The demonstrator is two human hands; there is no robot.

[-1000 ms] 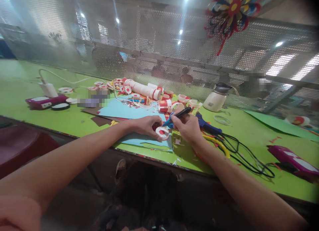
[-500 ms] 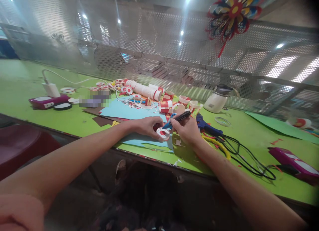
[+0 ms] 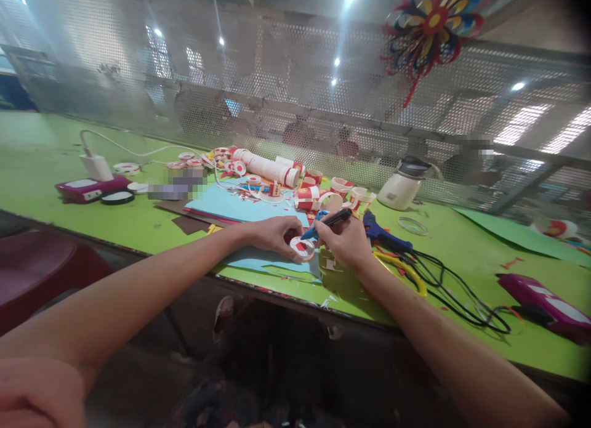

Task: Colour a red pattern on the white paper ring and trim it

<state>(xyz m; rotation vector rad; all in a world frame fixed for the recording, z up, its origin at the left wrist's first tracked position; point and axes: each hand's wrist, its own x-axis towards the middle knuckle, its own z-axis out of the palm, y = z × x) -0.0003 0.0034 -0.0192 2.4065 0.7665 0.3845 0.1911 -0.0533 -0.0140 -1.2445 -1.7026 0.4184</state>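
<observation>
Near the table's front edge, my left hand [image 3: 277, 236] is closed round the side of a small paper cup piece [image 3: 302, 249], white-rimmed with a red patch inside. A marker pen [image 3: 336, 218], dark-bodied with a blue front end, is gripped in my right hand [image 3: 347, 238]. Its tip points down and left at the rim of the cup piece; whether it touches, I cannot tell. Light blue paper [image 3: 258, 260] lies under my left hand. Just behind my hands stand cut red-and-white paper cups [image 3: 307, 197].
A blue glue gun [image 3: 385, 234] with a black cable lies right of my right hand. Farther back are a white jug [image 3: 401, 186] and a stack of white cups [image 3: 265, 167]. Purple power strips [image 3: 87, 191] sit at both sides. A mesh screen [image 3: 295, 89] closes off the back.
Both hands, the marker pen and the cup piece keep almost the same place. Only a very slight shift of the right hand and the view shows.
</observation>
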